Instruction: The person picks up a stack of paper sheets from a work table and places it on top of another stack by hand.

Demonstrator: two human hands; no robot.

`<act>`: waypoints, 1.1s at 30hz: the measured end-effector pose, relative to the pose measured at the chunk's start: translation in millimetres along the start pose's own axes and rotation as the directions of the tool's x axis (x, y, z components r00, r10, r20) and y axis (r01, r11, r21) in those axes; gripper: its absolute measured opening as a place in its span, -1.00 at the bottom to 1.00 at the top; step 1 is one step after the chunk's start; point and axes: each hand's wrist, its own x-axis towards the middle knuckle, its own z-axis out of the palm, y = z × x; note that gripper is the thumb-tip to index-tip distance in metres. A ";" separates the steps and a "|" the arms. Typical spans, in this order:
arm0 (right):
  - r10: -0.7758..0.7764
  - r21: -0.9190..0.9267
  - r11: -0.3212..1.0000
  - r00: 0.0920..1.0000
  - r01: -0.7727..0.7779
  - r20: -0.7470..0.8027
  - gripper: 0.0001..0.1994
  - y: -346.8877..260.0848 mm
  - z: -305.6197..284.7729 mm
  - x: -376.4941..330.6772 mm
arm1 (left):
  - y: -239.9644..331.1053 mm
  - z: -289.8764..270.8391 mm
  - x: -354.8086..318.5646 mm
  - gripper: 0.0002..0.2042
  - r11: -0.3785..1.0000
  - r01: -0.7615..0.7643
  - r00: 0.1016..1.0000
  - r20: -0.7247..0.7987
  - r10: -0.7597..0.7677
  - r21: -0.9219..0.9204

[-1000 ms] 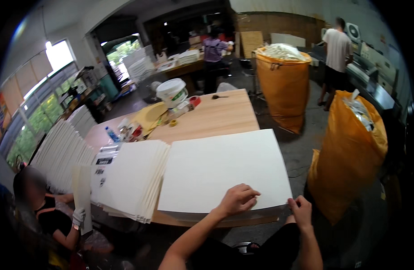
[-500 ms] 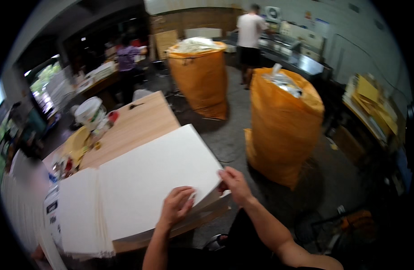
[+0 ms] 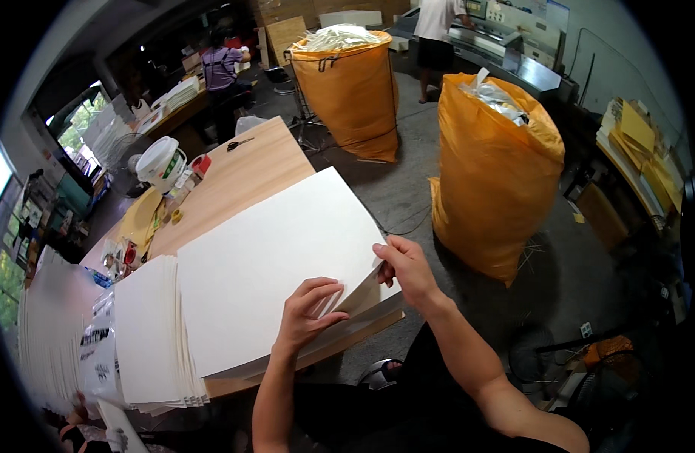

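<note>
A large white sheet lies on top of a stack on the table, its near right corner bent upward. My right hand pinches that raised corner between thumb and fingers. Just left of it, my left hand hovers at the sheet's near edge, thumb and curved fingers apart; pale strips show beside its fingertips, and I cannot tell what they are. A second stack of white sheets, with uneven edges, sits against the left side.
Scissors, a white bucket and tape rolls rest on the wooden table. Two large orange sacks of scraps stand on the floor beyond. One person is at a back table, another by a machine.
The view has shifted, so the table and sacks sit higher in the picture. My left thumb and fingers show wider apart. My right hand still pinches the raised corner.
</note>
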 end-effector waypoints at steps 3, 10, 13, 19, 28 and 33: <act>-0.012 -0.050 0.999 1.000 0.012 0.013 -0.71 -2.5 1.5 2.1 | -0.9 -1.3 -1.5 -0.39 0.998 0.049 0.998 -0.024 -0.050 -0.046; -0.025 -0.161 0.987 1.000 0.024 -0.005 -0.66 -8.6 0.7 -1.6 | -0.9 1.8 0.1 -0.42 0.995 0.074 0.996 -0.044 -0.078 -0.071; -0.316 -0.646 0.718 0.948 0.258 0.028 -0.65 1.6 5.1 -2.2 | -5.8 9.9 -5.7 -0.58 0.974 0.149 0.972 -0.156 -0.176 -0.173; -0.039 -0.028 0.999 0.997 0.041 0.072 -0.68 0.3 -0.2 3.9 | 0.4 3.3 -0.2 -0.65 1.000 0.006 1.000 -0.005 -0.006 0.013; -0.051 0.000 0.999 0.995 0.051 0.081 -0.66 1.7 -5.1 2.6 | -2.6 2.7 1.0 -0.54 1.000 -0.001 1.000 -0.020 0.001 0.000; -0.370 -0.747 0.575 0.920 0.334 0.128 -0.65 -0.2 0.7 -2.4 | -3.8 13.4 0.2 -0.52 0.999 0.017 0.975 -0.222 -0.026 -0.043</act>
